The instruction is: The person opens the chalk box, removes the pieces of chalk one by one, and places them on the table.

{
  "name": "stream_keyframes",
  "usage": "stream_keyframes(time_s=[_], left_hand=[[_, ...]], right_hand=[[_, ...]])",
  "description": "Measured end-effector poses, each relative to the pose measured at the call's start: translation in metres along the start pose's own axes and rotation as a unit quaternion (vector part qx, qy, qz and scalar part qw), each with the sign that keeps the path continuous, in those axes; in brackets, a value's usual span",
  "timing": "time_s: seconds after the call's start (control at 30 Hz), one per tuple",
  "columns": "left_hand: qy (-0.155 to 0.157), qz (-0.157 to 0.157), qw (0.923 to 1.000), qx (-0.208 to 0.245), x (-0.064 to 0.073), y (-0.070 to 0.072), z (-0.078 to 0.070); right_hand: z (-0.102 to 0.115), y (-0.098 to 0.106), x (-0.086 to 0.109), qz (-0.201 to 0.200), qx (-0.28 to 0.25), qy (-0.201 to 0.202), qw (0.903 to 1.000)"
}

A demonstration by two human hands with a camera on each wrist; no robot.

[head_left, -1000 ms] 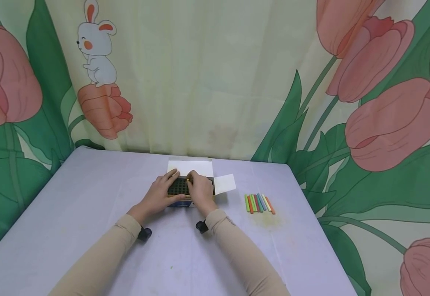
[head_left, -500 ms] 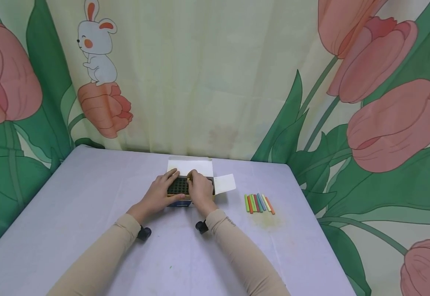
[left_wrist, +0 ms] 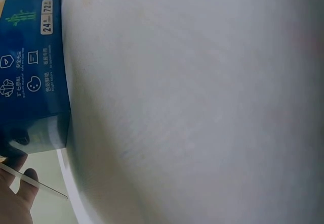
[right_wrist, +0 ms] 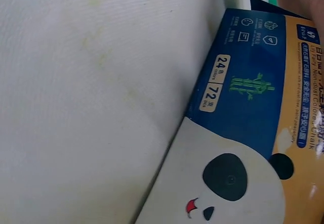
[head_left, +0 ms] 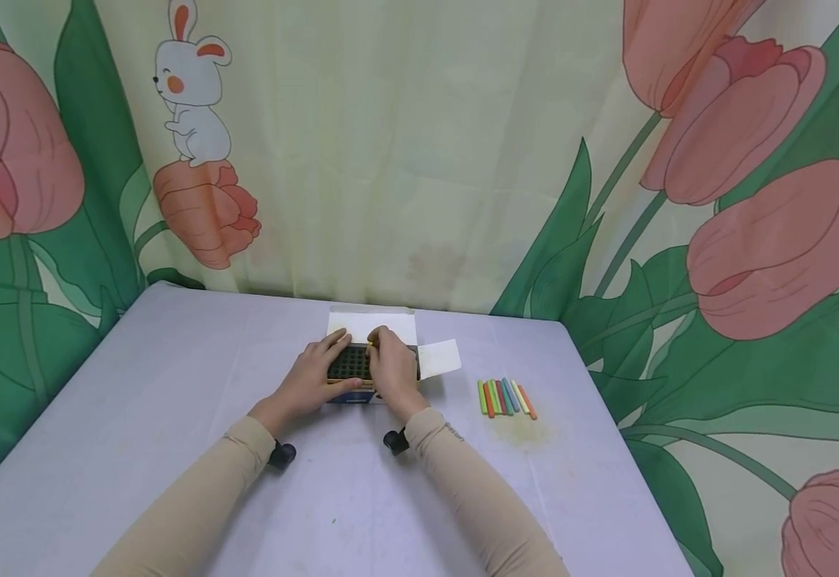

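A chalk box stands at the table's far middle, its lid raised behind. Inside is a dark tray with rows of round holes. My left hand lies along the box's left side with fingers spread, thumb by the front edge and fingertips near the back. Over the tray's right part, my right hand pinches a yellow chalk stick, mostly hidden by the fingers. In the right wrist view the box front shows a panda and bamboo; the left wrist view shows its blue front.
To the right lies a row of several coloured chalk sticks, green, orange, red, blue and pale yellow. A white side flap sticks out right of the box, and the white lid rises behind. A tulip-print curtain hangs behind the table.
My right hand has risen slightly and shifted a little toward the back with the yellow chalk stick. The left hand, the box and the loose chalk row have stayed in place.
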State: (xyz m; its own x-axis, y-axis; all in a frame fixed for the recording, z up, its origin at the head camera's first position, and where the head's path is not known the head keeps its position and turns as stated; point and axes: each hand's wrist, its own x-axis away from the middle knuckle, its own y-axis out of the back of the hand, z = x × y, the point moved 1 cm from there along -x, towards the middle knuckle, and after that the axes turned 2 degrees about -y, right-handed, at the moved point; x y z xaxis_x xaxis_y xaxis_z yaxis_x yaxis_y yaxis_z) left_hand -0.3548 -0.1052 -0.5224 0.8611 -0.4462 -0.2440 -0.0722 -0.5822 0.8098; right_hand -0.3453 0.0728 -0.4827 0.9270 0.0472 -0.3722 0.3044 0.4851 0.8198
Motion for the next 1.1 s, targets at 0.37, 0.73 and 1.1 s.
stream_keyframes(time_s=[0.37,0.73,1.1], left_hand=[[0.003,0.001,1.0000,0.000,0.004,0.001,-0.001],[-0.001,-0.005,1.0000,0.007,0.000,0.002,-0.002],[-0.003,-0.003,1.0000,0.005,-0.001,0.001,-0.001]], right_hand=[[0.003,0.006,0.000,-0.006,-0.023,0.016,0.9996],[0.002,0.010,-0.003,-0.007,-0.040,-0.009,0.9992],[0.002,0.012,-0.006,-0.030,-0.049,-0.002,0.9984]])
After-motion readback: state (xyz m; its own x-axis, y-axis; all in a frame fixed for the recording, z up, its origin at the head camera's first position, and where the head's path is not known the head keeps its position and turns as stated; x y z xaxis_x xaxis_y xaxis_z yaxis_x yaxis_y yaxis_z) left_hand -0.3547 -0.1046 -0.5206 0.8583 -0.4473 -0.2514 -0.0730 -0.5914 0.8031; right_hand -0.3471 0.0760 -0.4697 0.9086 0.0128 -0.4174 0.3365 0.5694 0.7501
